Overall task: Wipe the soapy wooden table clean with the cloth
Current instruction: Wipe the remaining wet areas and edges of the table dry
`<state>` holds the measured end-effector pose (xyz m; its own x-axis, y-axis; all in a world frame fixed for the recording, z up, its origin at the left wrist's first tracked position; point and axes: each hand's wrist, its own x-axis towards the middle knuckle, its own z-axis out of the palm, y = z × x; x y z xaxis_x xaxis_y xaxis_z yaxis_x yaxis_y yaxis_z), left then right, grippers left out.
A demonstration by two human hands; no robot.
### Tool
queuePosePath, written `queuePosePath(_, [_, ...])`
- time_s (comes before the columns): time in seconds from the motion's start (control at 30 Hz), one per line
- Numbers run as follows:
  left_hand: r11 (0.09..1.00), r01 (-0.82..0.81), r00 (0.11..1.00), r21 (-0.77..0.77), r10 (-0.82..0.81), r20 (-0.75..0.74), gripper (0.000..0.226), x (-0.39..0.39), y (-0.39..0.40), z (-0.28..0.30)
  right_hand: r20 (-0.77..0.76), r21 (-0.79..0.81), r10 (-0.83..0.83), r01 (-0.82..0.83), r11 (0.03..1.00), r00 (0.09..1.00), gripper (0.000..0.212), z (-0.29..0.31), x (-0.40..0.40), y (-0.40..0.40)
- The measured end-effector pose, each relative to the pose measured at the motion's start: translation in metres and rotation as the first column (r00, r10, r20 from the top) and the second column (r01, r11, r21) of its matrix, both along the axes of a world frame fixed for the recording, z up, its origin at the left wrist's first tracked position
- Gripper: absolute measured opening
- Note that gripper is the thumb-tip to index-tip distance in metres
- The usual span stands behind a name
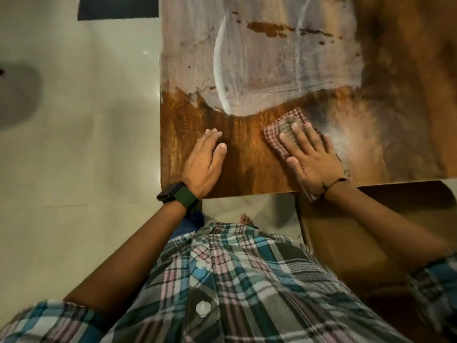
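Plaid cotton of my own shirt (222,280) fills the nearest part of the view, with my forearms reaching forward over the near edge of the wooden table (247,174). My left hand (205,162), a dark watch (175,195) on its wrist, rests flat on bare wet wood near that edge, fingers straight and holding nothing. My right hand (311,157) lies further right, fingers spread, pressing the checked cloth (279,129) flat against the tabletop; the cloth pokes out ahead of my fingertips and trails back under my wrist. Just beyond the cloth, up and slightly to the left, begins the broad whitish sheet of soap (267,63), which runs away from me toward the far edge. The right hand is the nearer to it, so I judge the next stroke goes straight forward into the foam.
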<state>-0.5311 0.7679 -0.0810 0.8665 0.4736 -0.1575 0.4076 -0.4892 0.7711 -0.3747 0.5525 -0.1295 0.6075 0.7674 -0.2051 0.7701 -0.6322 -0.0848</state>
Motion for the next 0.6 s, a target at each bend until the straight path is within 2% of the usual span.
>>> queuePosePath(0.13, [0.999,0.031,0.999,0.036,-0.033,0.033,0.052,0.011,-0.019,0.001,0.008,0.015,-0.140,0.139,0.990,0.990,0.061,-0.006,-0.023,0.031])
queuePosePath(0.27, [0.996,0.070,0.996,0.045,-0.072,0.043,0.050,0.028,-0.036,0.001,-0.025,0.006,0.006,-0.006,1.000,1.000,0.063,-0.005,-0.070,0.084])
queuePosePath(0.33, [0.993,0.104,0.993,0.054,-0.107,0.057,0.050,0.038,-0.048,0.000,-0.025,0.016,0.059,-0.058,0.998,0.998,0.058,-0.004,-0.059,0.068])
queuePosePath(0.37, [0.993,0.106,0.992,0.055,-0.109,0.058,0.050,0.041,-0.054,-0.001,-0.020,0.038,0.032,-0.031,0.999,0.999,0.057,-0.005,-0.048,0.049])
queuePosePath(0.43, [0.995,0.085,0.995,0.048,-0.087,0.040,0.052,0.047,-0.065,-0.002,-0.027,0.078,-0.139,0.141,0.987,0.990,0.055,-0.007,-0.017,-0.001])
queuePosePath(0.5, [0.995,0.097,0.995,0.033,-0.097,0.021,0.054,0.054,-0.075,-0.004,-0.029,0.080,-0.342,0.344,0.936,0.939,0.056,-0.006,0.023,-0.054])
queuePosePath(0.6, [0.986,0.164,0.986,0.031,-0.164,0.020,0.054,0.064,-0.086,-0.002,-0.011,0.051,-0.500,0.500,0.865,0.866,0.057,0.000,0.060,-0.095])
